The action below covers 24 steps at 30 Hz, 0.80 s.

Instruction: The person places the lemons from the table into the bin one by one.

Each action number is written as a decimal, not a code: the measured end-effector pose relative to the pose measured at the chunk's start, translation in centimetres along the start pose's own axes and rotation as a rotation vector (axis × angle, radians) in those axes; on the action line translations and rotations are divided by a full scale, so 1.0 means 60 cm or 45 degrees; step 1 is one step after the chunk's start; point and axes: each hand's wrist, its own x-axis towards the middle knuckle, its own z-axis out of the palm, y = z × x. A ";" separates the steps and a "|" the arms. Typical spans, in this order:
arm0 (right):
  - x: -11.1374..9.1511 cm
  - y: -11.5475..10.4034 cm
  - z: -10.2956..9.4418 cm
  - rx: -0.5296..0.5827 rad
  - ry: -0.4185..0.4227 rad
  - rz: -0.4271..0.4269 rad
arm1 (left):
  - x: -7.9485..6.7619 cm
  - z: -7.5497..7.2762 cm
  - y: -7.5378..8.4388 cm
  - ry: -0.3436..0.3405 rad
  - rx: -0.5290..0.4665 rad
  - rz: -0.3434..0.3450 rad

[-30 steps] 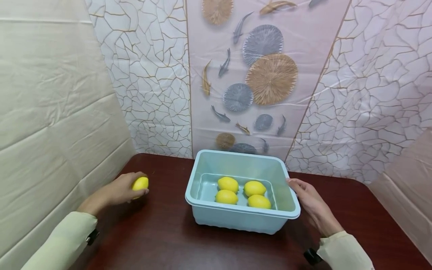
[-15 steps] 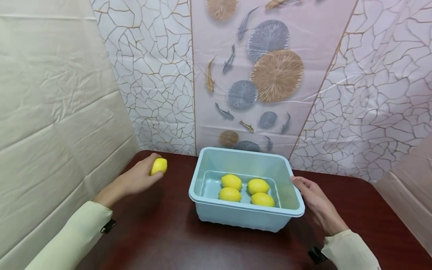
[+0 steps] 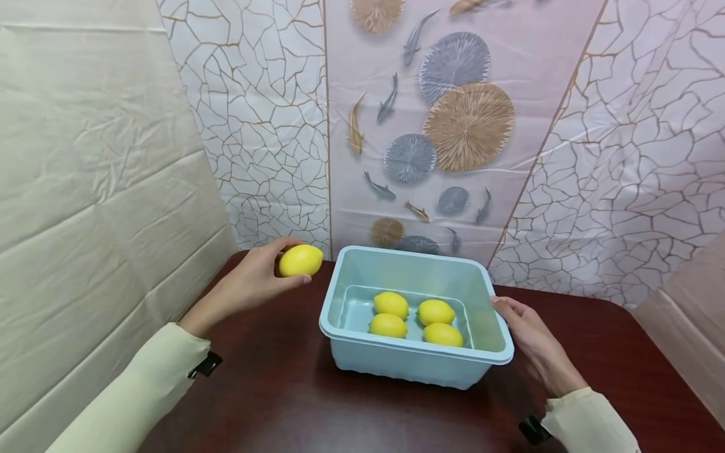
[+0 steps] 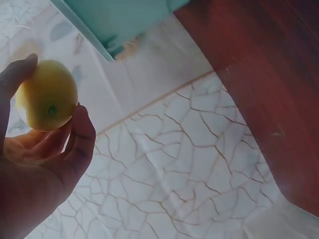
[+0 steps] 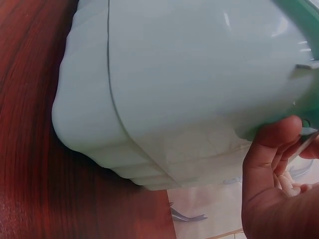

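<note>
My left hand [image 3: 257, 275] holds a yellow lemon [image 3: 301, 260] between thumb and fingers, raised above the table just left of the basin. In the left wrist view the same lemon [image 4: 47, 95] shows its green stem end, with fingers wrapped at its sides. A pale blue plastic basin [image 3: 416, 365] stands on the table with several lemons [image 3: 391, 304] lying on its floor. At the basin's right rim, my right hand [image 3: 532, 343] grips the edge. The right wrist view has the thumb and fingers of the right hand [image 5: 274, 169] pinching that rim, beside the basin's outer wall [image 5: 199, 84].
The dark red wooden table [image 3: 272, 390] extends around the basin. Behind it rises a patterned wall covering [image 3: 272, 126] with fish and round motifs. A cream cloth panel [image 3: 102, 189] borders the left side, and another panel [image 3: 688, 314] the right.
My left hand has lifted the lemon and carried it rightward, from the table's left side toward the basin. The right hand keeps its grip on the rim. The view has shifted slightly.
</note>
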 end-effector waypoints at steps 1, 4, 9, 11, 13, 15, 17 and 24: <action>0.000 0.000 0.000 -0.002 0.000 0.001 | 0.002 0.001 0.006 0.005 -0.013 0.001; 0.001 0.001 0.001 -0.012 0.003 0.003 | 0.007 0.004 0.018 0.011 -0.051 0.012; 0.002 -0.002 0.000 0.006 -0.005 0.006 | 0.010 0.012 0.031 0.012 -0.094 0.004; 0.002 -0.002 -0.002 0.020 -0.005 0.009 | 0.012 0.016 0.036 0.012 -0.117 -0.017; 0.001 -0.002 -0.003 0.020 -0.005 0.005 | 0.014 0.022 0.038 0.008 -0.145 -0.037; 0.000 -0.001 -0.002 0.024 0.000 -0.001 | 0.017 0.028 0.040 0.003 -0.155 -0.050; -0.001 0.000 0.000 0.018 0.004 -0.013 | 0.019 0.034 0.041 -0.002 -0.153 -0.052; -0.003 -0.001 0.005 0.015 0.023 -0.026 | 0.027 0.051 0.048 0.002 -0.159 -0.022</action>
